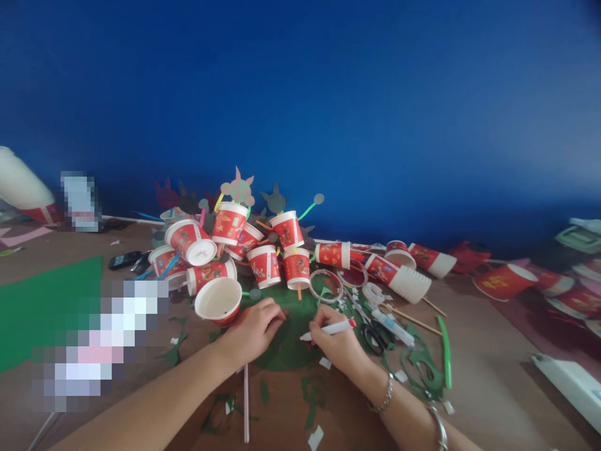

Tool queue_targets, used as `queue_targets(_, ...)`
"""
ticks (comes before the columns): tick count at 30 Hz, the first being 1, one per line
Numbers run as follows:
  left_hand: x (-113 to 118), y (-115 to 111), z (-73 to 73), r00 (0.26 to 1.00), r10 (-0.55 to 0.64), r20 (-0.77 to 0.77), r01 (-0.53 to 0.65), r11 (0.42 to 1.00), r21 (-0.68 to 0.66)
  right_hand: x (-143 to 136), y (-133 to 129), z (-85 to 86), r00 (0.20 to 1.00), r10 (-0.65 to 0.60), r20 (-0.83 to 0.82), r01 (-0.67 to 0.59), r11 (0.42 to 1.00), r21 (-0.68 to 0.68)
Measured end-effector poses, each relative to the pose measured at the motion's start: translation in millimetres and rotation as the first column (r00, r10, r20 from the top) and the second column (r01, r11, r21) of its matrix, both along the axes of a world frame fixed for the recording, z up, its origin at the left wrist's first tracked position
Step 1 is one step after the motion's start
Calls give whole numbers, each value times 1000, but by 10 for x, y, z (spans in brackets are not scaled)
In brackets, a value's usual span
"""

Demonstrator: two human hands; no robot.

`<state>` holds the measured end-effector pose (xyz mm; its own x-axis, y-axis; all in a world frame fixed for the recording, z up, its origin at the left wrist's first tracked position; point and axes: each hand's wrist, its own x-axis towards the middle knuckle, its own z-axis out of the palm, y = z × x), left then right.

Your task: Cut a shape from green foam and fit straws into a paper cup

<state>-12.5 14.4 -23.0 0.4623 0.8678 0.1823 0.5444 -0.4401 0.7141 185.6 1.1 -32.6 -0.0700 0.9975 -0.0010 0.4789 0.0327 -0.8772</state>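
A round piece of green paper [284, 341] lies on the brown table [277, 419] between my hands. My left hand [256, 329] rests at its left edge, fingers together and bent; whether they hold anything is hidden. At its right side my right hand [331, 335] is closed on a white marker [339, 326] with a red end. The marker lies slanted across my fingers, and its other end is near the green paper. Just behind my left hand is an open paper cup [218, 300]. Black-handled scissors [374, 337] lie right of my right hand.
Several red paper cups [297, 268] with straws and paper cutouts are piled behind my hands, before a blue wall [300, 113]. Tape rolls [374, 293], a cup stack [410, 284] and green scraps [425, 366] lie right. Green paper [56, 307] is at left, a white box [570, 382] far right.
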Motion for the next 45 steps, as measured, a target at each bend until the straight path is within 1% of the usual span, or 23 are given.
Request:
queue_targets(5,-2,-1,-5,1000,3,-8,-3,1000,6,1,-2,16,1000,6,-21,-6,1000,-1)
queue_targets(11,-1,-3,9,1000,0,-14,0,1000,3,16,2,-10,999,27,-24,-27,1000,2)
queue_targets(14,-3,-5,11,1000,1,-5,-1,1000,11,15,-4,-9,1000,13,-26,-12,1000,15)
queue_targets(21,-1,-6,7,1000,4,-23,-4,1000,6,1,-24,36,998,15,-63,-18,999,-39)
queue_targets(25,2,1,-4,1000,1,-11,-1,1000,4,4,-28,31,997,33,-72,-36,999,-39)
queue_targets(33,4,12,-8,1000,-1,-17,1,1000,7,3,-40,30,997,57,-53,-59,998,-32)
queue_targets(45,-5,5,-33,1000,-2,-17,2,1000,22,-13,-48,43,997,79,-18,-80,995,-61)
